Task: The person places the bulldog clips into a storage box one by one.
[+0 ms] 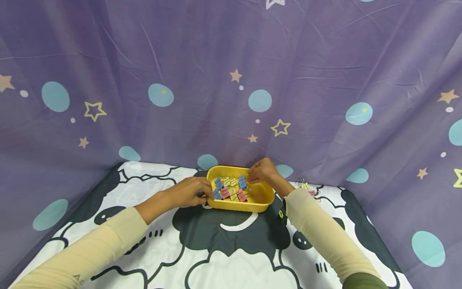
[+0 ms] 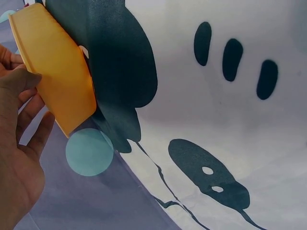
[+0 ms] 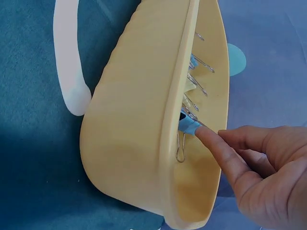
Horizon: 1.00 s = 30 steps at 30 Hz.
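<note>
A yellow oblong tray (image 1: 261, 196) stands at the back of the cloth, with blue, yellow and pink binder clips (image 1: 242, 195) laid in rows across its left and middle part. My left hand (image 1: 191, 192) grips the tray's left end; in the left wrist view its thumb (image 2: 26, 79) lies against the yellow wall by the rim. Over the far rim, my right hand (image 1: 262, 169) reaches into the tray. Its extended index finger (image 3: 216, 146) touches a blue binder clip (image 3: 188, 125) at the row's right end, while the thumb stands apart from that clip.
Some loose yellow and pink binder clips (image 1: 304, 186) lie on the cloth right of the tray, partly behind the right forearm. A purple curtain (image 1: 202, 112) with stars and dots hangs just behind the tray. The white cloth (image 1: 238, 273) has a dark cartoon print.
</note>
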Tool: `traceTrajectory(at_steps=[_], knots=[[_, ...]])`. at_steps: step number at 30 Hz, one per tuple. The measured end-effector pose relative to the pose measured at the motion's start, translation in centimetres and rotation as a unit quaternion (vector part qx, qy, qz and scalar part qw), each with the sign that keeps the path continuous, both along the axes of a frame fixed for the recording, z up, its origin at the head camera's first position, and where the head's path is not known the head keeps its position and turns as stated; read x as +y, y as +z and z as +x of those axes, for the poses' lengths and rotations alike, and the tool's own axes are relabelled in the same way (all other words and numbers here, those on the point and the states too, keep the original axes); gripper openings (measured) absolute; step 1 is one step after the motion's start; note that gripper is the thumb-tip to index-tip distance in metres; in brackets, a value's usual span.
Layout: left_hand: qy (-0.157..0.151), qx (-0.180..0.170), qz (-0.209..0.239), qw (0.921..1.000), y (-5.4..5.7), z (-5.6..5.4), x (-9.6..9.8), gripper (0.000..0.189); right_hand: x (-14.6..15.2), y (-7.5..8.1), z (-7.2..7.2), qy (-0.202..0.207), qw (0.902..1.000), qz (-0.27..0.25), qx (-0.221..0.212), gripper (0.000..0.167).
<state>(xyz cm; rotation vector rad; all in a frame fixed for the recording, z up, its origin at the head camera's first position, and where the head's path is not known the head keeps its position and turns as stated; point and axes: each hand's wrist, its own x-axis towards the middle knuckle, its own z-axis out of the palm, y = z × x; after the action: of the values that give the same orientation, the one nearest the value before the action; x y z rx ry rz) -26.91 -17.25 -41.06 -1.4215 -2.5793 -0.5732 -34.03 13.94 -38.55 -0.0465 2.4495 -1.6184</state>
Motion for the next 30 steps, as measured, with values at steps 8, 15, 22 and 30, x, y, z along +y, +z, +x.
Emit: traceTrajectory(at_steps=[8, 15, 22, 30], knots=[[-0.003, -0.003, 0.000, 1.0000, -0.1, 0.0, 0.2, 0.022, 0.3, 0.1, 0.0, -0.004, 0.9983, 0.056, 0.017, 0.023], [0.005, 0.001, -0.004, 1.0000, 0.0, 0.1, 0.1, 0.022, 2.5, 1.2, -0.2, 0.000, 0.9985, 0.052, 0.021, 0.027], [0.007, 0.002, -0.001, 1.0000, 0.1, 0.0, 0.0, 0.022, 5.8, 2.3, -0.1, -0.009, 0.9998, 0.019, 0.002, 0.035], [0.007, -0.001, -0.004, 1.0000, -0.2, -0.2, 0.0, 0.022, 9.4, 2.5, 0.3, -0.017, 0.9996, 0.024, 0.004, 0.034]])
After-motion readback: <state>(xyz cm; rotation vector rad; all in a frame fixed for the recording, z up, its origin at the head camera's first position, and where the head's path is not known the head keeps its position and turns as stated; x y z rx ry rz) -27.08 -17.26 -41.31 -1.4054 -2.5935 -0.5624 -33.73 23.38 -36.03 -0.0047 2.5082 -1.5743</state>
